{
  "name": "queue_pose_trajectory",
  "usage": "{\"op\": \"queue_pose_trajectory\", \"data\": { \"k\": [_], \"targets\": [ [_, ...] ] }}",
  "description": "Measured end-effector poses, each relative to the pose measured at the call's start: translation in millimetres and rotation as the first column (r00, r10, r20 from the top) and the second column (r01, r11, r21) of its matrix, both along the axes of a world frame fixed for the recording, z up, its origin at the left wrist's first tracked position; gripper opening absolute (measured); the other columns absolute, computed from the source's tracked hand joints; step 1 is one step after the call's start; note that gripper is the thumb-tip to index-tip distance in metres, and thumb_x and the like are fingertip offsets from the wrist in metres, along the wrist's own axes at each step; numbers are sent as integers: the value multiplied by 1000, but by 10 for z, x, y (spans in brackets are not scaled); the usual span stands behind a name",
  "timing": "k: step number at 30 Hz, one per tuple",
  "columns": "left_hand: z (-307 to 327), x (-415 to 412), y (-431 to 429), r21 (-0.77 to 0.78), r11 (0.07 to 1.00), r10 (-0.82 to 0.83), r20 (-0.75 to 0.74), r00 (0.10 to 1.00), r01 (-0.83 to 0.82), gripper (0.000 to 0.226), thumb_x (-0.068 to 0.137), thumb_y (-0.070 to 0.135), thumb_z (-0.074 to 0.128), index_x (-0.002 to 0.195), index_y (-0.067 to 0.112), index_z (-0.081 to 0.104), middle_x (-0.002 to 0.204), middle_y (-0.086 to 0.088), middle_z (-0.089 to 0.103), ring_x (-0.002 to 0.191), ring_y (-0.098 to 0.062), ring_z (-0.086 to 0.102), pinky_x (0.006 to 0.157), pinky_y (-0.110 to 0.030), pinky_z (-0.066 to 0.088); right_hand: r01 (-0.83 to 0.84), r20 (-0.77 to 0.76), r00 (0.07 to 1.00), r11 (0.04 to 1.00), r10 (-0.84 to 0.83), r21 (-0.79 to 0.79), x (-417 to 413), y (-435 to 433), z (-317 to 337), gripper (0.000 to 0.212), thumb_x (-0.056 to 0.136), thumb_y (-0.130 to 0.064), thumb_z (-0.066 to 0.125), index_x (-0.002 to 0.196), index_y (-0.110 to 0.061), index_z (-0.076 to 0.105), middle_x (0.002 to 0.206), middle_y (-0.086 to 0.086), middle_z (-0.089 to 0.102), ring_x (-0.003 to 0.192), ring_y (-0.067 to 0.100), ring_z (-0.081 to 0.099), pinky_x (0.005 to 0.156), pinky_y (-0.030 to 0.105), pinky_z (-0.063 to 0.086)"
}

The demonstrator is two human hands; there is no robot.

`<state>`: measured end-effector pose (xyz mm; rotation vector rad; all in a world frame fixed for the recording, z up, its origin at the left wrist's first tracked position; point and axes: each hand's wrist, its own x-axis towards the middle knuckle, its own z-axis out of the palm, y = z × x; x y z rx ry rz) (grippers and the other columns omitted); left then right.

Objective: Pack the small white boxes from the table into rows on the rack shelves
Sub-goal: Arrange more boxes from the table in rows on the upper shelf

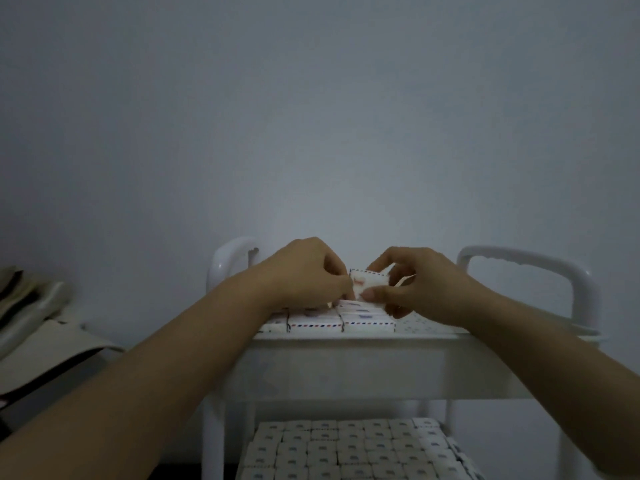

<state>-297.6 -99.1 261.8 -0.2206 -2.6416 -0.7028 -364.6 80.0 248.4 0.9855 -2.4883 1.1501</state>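
White small box (369, 284) pinched between left hand (304, 271) and right hand (420, 284), far edge hidden.

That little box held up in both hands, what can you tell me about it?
The little box is white, apparently paper-wrapped, with a red and blue dashed edge and a reddish mark on its face. It is tipped up on edge above the packed row on the top shelf, pinched between the left hand and right hand.

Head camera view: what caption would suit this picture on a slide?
Both hands hold one small white box above rows of boxes on the white rack's top shelf.
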Motion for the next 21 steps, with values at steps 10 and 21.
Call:
{"op": "queue_pose_trajectory", "data": {
  "k": [10, 21],
  "targets": [
    [20, -27, -25, 150, 977, 175, -182, 968, -149, 20, 83, 13, 53, 75, 23, 68, 70, 13, 72, 80, -6, 67, 84, -36, 55, -187, 130, 979, 952, 159, 244, 50, -35, -4, 28, 103, -29, 42, 117, -32, 65, 107, -6, 66, 77, 4, 61, 60, 12, 47],
    [-66, 766, -66, -19, 993, 95, -438, 894, -115, 25, 82, 9, 51, 78, 28, 68, 86, 10, 70, 58, 10, 53, 59, -20, 39, 200, -392, 916, 946, -87, 256, 306, -21, 51, 24, 99, -36, 43, 113, -32, 61, 97, -16, 66, 89, 11, 62, 86, 41, 51]
  ]
}}
